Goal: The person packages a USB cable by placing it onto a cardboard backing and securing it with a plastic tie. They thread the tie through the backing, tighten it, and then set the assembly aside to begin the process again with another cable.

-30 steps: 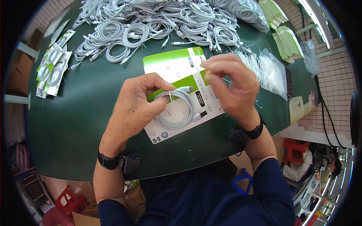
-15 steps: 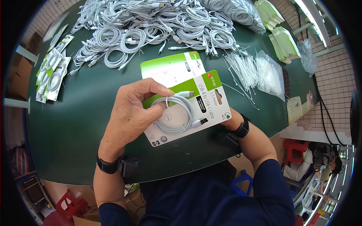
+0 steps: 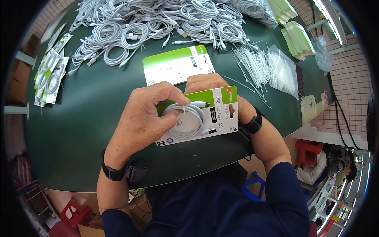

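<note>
A green-and-white packaging card (image 3: 223, 114) is held tilted above the table, with a coiled white USB cable (image 3: 200, 118) lying against its front. My left hand (image 3: 146, 116) pinches the coil between thumb and forefinger, where a thin white cable tie (image 3: 183, 110) loops round it. Behind the card is my right hand (image 3: 209, 81), supporting it; the knuckles show over its top edge and the fingertips are hidden. Both cable plugs point right across the card. Just beyond my hands, another card (image 3: 169, 68) lies flat on the table, with no cable on it.
Coiled white cables (image 3: 158, 29) heap along the far side. Loose cable ties (image 3: 252, 65) lie at right beside a clear bag of ties (image 3: 282, 73). Stacked green-and-white cards (image 3: 298, 39) sit at the far right edge. Carded cables (image 3: 51, 77) are piled at left on the green table (image 3: 87, 130).
My right hand has come up behind the card, its knuckles now showing over the top edge. The card has shifted slightly right and turned more level. My left hand keeps its pinch.
</note>
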`<state>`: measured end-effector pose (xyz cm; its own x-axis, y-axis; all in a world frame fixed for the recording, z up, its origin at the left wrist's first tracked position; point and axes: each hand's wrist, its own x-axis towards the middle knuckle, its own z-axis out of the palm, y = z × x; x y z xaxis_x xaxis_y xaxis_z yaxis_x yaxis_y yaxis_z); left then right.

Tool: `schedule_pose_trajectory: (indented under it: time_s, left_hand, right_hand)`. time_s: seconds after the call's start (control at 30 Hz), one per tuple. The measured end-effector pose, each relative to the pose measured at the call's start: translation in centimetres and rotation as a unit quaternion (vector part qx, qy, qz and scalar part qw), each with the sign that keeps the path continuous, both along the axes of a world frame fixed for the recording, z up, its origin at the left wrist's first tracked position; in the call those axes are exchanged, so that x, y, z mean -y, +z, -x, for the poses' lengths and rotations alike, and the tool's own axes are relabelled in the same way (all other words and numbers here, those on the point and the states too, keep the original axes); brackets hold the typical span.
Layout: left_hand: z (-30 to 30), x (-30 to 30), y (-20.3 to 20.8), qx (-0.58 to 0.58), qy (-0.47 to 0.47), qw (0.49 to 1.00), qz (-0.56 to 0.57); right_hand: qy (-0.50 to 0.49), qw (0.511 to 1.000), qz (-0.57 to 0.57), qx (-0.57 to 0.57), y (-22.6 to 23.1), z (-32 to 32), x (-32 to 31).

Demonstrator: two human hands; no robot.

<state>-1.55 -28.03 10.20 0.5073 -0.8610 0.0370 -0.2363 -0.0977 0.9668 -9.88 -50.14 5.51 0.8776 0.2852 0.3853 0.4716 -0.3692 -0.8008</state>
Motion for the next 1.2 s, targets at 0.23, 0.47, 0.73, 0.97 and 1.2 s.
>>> schedule_pose_trajectory:
  time_s: [0.23, 0.47, 0.73, 0.97, 1.2]
  left_hand:
    - [0.2, 0.0, 0.0, 0.086, -0.037, 0.995, -0.020]
    - [0.9, 0.5, 0.3, 0.182, -0.059, 0.982, -0.007]
    - [1.8, 0.6, 0.7, 0.286, -0.074, 0.955, -0.013]
    - [2.2, 0.9, 0.7, 0.208, -0.061, 0.976, -0.024]
    - [2.2, 1.2, 0.1, 0.291, -0.032, 0.956, -0.020]
  right_hand:
    - [-0.050, 0.997, 0.054, -0.003, 0.0, -0.4, 0.9]
    - [-0.115, 0.989, 0.075, 0.063, -0.5, -0.4, 0.4]
    - [-0.117, 0.988, 0.073, 0.076, -0.7, -0.4, 0.2]
    - [-0.126, 0.979, 0.113, 0.113, -0.5, -0.2, 0.4]
    - [-0.122, 0.979, 0.138, 0.090, -0.8, -0.4, 1.1]
